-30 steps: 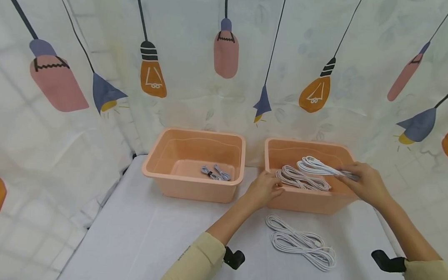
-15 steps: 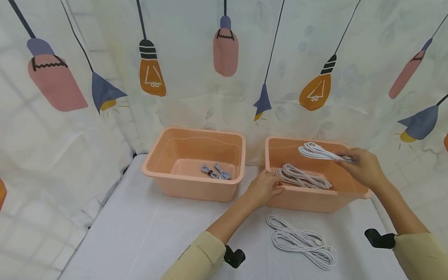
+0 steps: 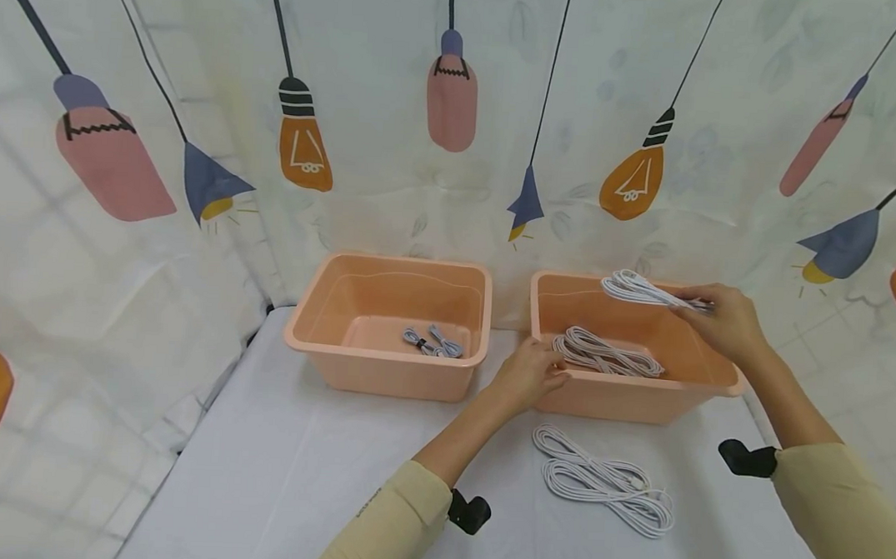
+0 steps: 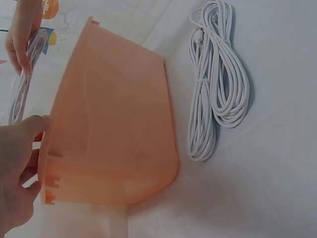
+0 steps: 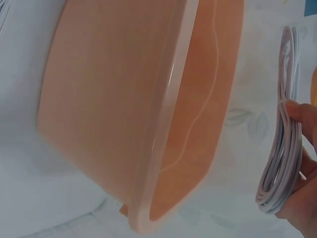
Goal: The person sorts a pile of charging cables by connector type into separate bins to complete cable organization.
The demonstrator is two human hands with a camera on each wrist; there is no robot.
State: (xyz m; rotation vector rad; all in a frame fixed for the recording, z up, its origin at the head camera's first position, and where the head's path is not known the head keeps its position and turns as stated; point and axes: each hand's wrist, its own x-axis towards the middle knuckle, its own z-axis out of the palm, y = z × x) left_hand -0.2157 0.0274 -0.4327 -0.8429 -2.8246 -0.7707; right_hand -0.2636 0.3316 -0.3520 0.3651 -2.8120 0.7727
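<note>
My right hand (image 3: 724, 323) pinches one end of a white coiled cable bundle (image 3: 639, 289) above the right-hand peach plastic bin (image 3: 608, 400). In the right wrist view this cable bundle (image 5: 283, 148) stands apart from the bin's rim, with thumb and fingers round it. My left hand (image 3: 526, 375) grips that bin's near left corner; in the left wrist view its fingers and thumb lie around the rim (image 4: 48, 144). Inside the same bin lies more coiled white cable (image 3: 606, 353). White coiled cables (image 3: 604, 483) also lie on the table in front.
To the left stands a second peach bin (image 3: 384, 378) with small grey cable bundles (image 3: 432, 343) inside, one with a black tie. Both bins stand on a white-covered table (image 3: 274, 489), close to a curtain (image 3: 384, 202) printed with lamps.
My right hand has lifted the cable bundle up and away from the cable in the right bin, toward the back rim. The left hand stays on the bin's corner.
</note>
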